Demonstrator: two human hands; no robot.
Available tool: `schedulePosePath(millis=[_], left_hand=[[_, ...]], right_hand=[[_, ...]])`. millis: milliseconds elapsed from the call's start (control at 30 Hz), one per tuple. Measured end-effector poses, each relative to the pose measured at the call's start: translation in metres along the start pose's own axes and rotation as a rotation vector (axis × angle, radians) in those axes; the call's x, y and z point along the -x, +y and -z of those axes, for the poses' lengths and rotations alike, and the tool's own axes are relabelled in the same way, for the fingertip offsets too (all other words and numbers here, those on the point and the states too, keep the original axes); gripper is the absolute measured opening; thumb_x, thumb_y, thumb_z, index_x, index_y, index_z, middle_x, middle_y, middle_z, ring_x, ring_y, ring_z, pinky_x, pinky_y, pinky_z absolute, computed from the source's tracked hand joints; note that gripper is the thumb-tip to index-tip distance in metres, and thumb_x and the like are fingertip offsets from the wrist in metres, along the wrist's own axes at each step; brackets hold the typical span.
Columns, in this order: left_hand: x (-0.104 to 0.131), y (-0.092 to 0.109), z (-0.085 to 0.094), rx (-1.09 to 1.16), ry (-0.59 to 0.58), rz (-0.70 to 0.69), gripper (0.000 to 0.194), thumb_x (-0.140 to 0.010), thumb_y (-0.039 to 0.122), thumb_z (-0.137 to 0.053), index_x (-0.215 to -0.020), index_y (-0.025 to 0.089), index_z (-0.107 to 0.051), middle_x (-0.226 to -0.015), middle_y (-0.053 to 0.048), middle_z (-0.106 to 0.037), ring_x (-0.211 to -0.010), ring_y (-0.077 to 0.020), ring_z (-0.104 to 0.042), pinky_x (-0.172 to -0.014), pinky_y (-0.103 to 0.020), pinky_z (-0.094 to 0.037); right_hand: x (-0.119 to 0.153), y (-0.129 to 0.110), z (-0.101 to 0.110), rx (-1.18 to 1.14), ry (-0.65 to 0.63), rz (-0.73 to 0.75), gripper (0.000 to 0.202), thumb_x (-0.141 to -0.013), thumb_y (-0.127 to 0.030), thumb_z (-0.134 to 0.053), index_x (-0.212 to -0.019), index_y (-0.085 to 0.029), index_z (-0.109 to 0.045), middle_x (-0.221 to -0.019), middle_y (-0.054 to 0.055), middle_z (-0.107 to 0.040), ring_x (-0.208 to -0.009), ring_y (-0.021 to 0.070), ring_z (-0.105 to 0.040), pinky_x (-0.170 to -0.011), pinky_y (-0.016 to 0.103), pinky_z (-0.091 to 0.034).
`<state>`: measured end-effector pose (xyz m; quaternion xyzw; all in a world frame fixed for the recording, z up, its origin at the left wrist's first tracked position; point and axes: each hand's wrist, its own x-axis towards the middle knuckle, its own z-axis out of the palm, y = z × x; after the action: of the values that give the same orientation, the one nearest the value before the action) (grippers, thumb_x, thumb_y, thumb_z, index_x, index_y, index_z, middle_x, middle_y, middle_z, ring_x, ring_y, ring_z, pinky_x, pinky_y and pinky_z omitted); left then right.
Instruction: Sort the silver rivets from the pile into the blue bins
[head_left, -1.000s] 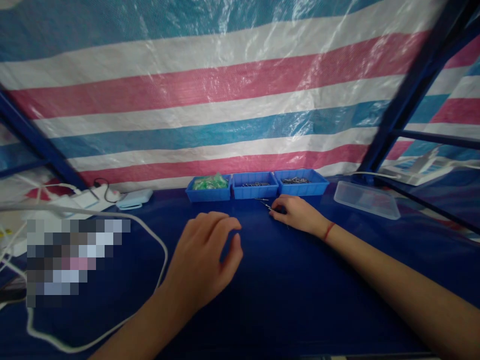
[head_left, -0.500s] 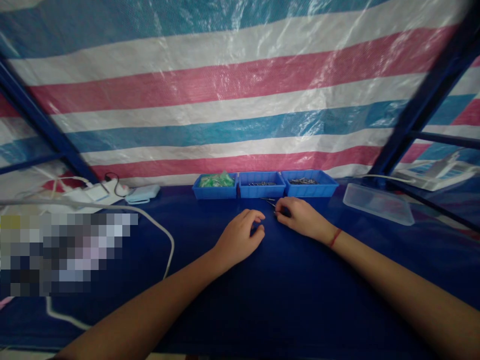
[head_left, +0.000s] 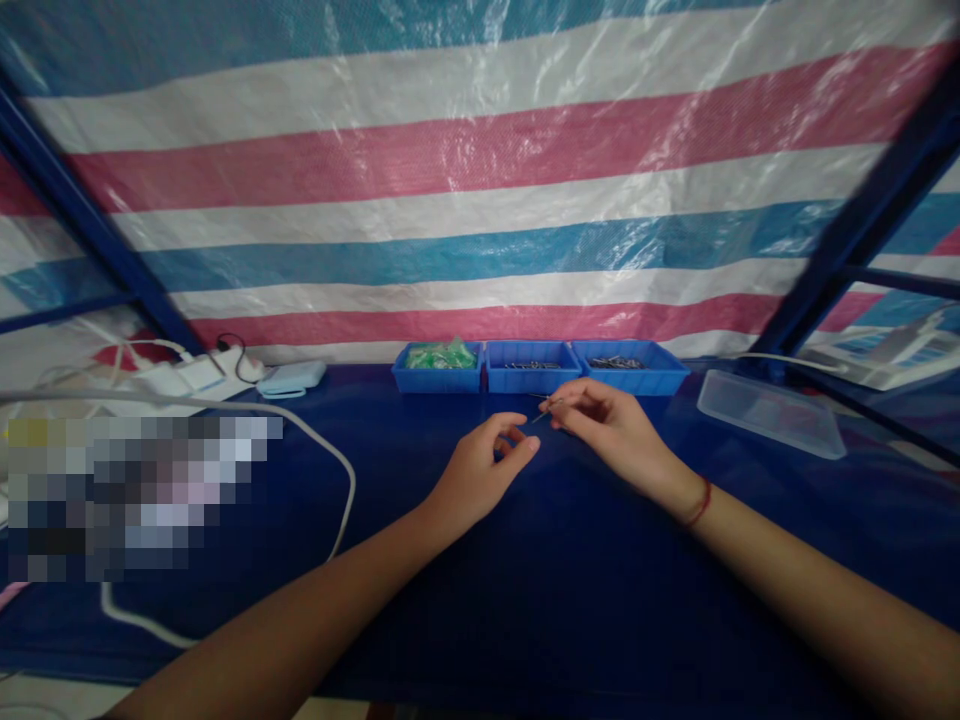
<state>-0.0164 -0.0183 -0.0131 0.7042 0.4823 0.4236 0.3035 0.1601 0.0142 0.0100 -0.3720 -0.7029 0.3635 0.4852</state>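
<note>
My right hand pinches a thin, small metal piece between thumb and fingertips, just above the dark blue tabletop. Its exact kind is too small to make out. Facing it from the left, my left hand has its thumb and fingers apart with nothing between them, close to the piece's tip. Another thin metal piece lies on the table behind, partly hidden by my right hand. Beyond stand a blue bin of green plastic bags, a middle bin and a right bin, both with thin metal pieces inside.
A clear plastic lid lies at the right, near a white device. On the left are a power strip, a light blue case and a looping white cable. A striped sheet hangs behind.
My right hand has lifted a thin metal piece from the table and brought it toward my left hand. My left hand has stayed nearly in place, its thumb and fingers still apart.
</note>
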Motion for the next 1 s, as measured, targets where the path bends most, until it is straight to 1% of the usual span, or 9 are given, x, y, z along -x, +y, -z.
schedulePosePath(millis=[67, 167, 267, 433, 567, 700, 867, 1000], left_hand=[[-0.001, 0.000, 0.001, 0.080, 0.028, 0.013, 0.022, -0.082, 0.032, -0.057, -0.099, 0.018, -0.059, -0.087, -0.003, -0.066, -0.075, -0.0145, -0.061, -0.069, -0.028, -0.048], [-0.001, 0.001, 0.002, 0.168, 0.072, 0.012, 0.015, -0.081, 0.030, -0.057, -0.089, 0.017, -0.059, -0.085, -0.003, -0.065, -0.075, -0.0140, -0.060, -0.071, -0.028, -0.047], [-0.001, 0.003, 0.002, 0.197, 0.111, 0.002, 0.013, -0.081, 0.030, -0.057, -0.085, 0.017, -0.058, -0.081, -0.002, -0.064, -0.072, -0.0135, -0.060, -0.070, -0.027, -0.047], [0.001, 0.007, 0.003, 0.204, 0.187, -0.029, 0.014, -0.079, 0.030, -0.060, -0.085, 0.018, -0.059, -0.080, -0.001, -0.065, -0.073, -0.0138, -0.061, -0.068, -0.027, -0.047], [0.002, 0.010, 0.003, 0.247, 0.186, -0.052, 0.013, -0.079, 0.029, -0.060, -0.086, 0.018, -0.058, -0.081, -0.001, -0.066, -0.074, -0.0139, -0.062, -0.068, -0.026, -0.048], [0.002, 0.012, 0.004, 0.243, 0.176, -0.070, 0.011, -0.081, 0.029, -0.058, -0.084, 0.018, -0.058, -0.081, -0.001, -0.066, -0.074, -0.0133, -0.062, -0.067, -0.025, -0.049], [0.002, 0.012, 0.005, 0.238, 0.179, -0.086, 0.011, -0.082, 0.028, -0.056, -0.085, 0.018, -0.059, -0.082, -0.001, -0.065, -0.075, -0.0129, -0.062, -0.069, -0.025, -0.049], [0.003, 0.012, 0.004, 0.220, 0.190, -0.093, 0.011, -0.083, 0.028, -0.056, -0.088, 0.018, -0.059, -0.083, -0.002, -0.065, -0.078, -0.0134, -0.062, -0.072, -0.026, -0.049]], right_hand=[[0.003, -0.004, -0.005, -0.141, -0.009, -0.075, 0.021, -0.073, -0.037, -0.064, -0.082, -0.018, -0.060, -0.081, 0.005, -0.067, -0.067, 0.0138, -0.060, -0.060, 0.027, -0.045], [0.005, -0.006, -0.009, -0.216, 0.004, -0.141, 0.021, -0.071, -0.036, -0.067, -0.082, -0.018, -0.062, -0.074, 0.002, -0.064, -0.065, 0.0118, -0.057, -0.056, 0.024, -0.043], [0.006, -0.005, -0.010, -0.222, -0.020, -0.171, 0.019, -0.071, -0.034, -0.068, -0.081, -0.018, -0.063, -0.068, 0.000, -0.060, -0.063, 0.0110, -0.054, -0.056, 0.024, -0.043], [0.008, -0.007, -0.013, -0.173, -0.152, -0.202, 0.019, -0.073, -0.036, -0.065, -0.079, -0.018, -0.064, -0.070, 0.000, -0.061, -0.062, 0.0110, -0.054, -0.056, 0.024, -0.042], [0.010, -0.009, -0.014, -0.161, -0.222, -0.201, 0.018, -0.074, -0.036, -0.065, -0.077, -0.019, -0.064, -0.069, 0.000, -0.060, -0.061, 0.0106, -0.053, -0.057, 0.024, -0.043], [0.011, -0.010, -0.015, -0.168, -0.252, -0.197, 0.016, -0.075, -0.035, -0.065, -0.077, -0.019, -0.064, -0.065, -0.002, -0.059, -0.060, 0.0098, -0.052, -0.058, 0.024, -0.042], [0.011, -0.011, -0.016, -0.163, -0.250, -0.205, 0.015, -0.075, -0.033, -0.065, -0.077, -0.018, -0.064, -0.067, -0.002, -0.059, -0.061, 0.0095, -0.052, -0.059, 0.024, -0.042], [0.010, -0.011, -0.015, -0.181, -0.210, -0.189, 0.015, -0.074, -0.032, -0.066, -0.076, -0.018, -0.062, -0.065, -0.003, -0.057, -0.059, 0.0088, -0.051, -0.057, 0.023, -0.041]])
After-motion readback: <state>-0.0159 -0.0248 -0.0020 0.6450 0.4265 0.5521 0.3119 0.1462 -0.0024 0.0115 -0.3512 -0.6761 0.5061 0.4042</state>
